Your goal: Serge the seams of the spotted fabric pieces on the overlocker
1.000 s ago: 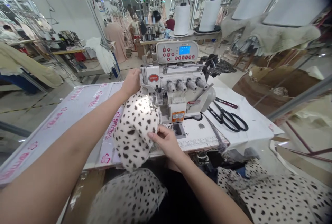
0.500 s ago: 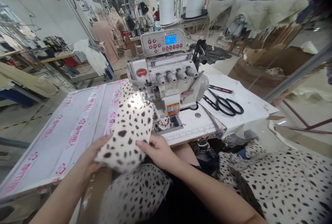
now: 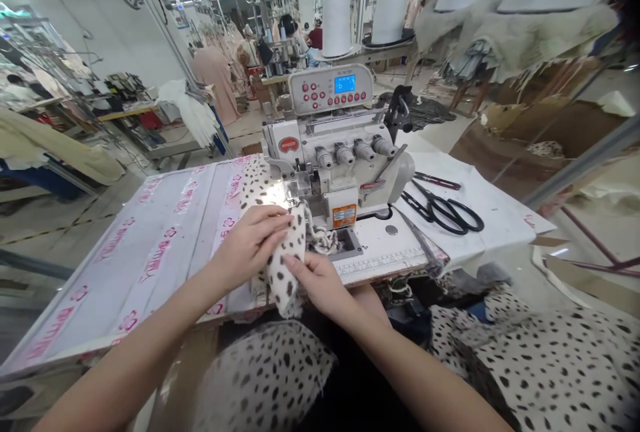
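Observation:
A piece of cream fabric with black spots (image 3: 285,265) lies folded on the table edge, running up under the presser foot of a white overlock sewing machine (image 3: 340,165). My left hand (image 3: 250,242) lies on top of the fabric, fingers curled over its fold just in front of the needle. My right hand (image 3: 317,279) pinches the fabric's lower right edge between thumb and fingers. More of the same spotted cloth (image 3: 265,379) rests in my lap.
Black scissors (image 3: 445,209) and a small snipper (image 3: 437,181) lie on white cloth right of the machine. The plastic-covered table (image 3: 140,245) stretches to the left. A heap of spotted fabric (image 3: 550,359) sits at lower right. Other workers and hanging garments fill the background.
My left hand came from the machine's side down to the table edge, then onto the fabric. The spotted piece went from a wide spread to a narrow fold at the needle.

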`<action>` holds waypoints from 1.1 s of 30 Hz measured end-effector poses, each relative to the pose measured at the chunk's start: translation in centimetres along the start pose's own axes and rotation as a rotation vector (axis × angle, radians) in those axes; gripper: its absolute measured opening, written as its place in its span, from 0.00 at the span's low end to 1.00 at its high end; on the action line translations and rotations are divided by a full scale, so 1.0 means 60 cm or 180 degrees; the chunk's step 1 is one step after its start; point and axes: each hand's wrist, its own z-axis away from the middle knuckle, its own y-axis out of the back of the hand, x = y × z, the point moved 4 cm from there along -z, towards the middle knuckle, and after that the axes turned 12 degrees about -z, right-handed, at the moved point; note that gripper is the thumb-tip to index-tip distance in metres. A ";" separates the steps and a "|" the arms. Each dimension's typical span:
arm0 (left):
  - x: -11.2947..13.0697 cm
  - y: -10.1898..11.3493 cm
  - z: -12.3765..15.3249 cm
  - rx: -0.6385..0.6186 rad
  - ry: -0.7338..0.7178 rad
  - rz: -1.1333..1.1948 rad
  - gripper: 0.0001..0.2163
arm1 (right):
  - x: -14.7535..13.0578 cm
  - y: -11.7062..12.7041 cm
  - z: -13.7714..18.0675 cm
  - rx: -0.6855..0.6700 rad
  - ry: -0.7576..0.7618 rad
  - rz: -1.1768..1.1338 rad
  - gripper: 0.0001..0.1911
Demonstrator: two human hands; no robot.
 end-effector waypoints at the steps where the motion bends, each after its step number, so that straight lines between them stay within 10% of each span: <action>1: -0.001 -0.008 -0.006 -0.0142 -0.0094 -0.0055 0.13 | -0.003 0.004 -0.005 0.0009 0.0084 0.0155 0.23; 11: -0.051 -0.021 -0.018 -0.0570 -0.0409 -0.0291 0.16 | -0.040 0.030 -0.029 0.0342 0.0996 0.1457 0.23; 27: -0.036 -0.028 -0.024 -0.0364 -0.0585 -0.0621 0.16 | -0.013 0.023 -0.027 0.0143 0.0352 0.0152 0.12; 33: -0.006 -0.007 0.023 0.0441 -0.0836 -0.0284 0.17 | -0.020 0.006 0.019 -0.0351 0.0725 0.0739 0.04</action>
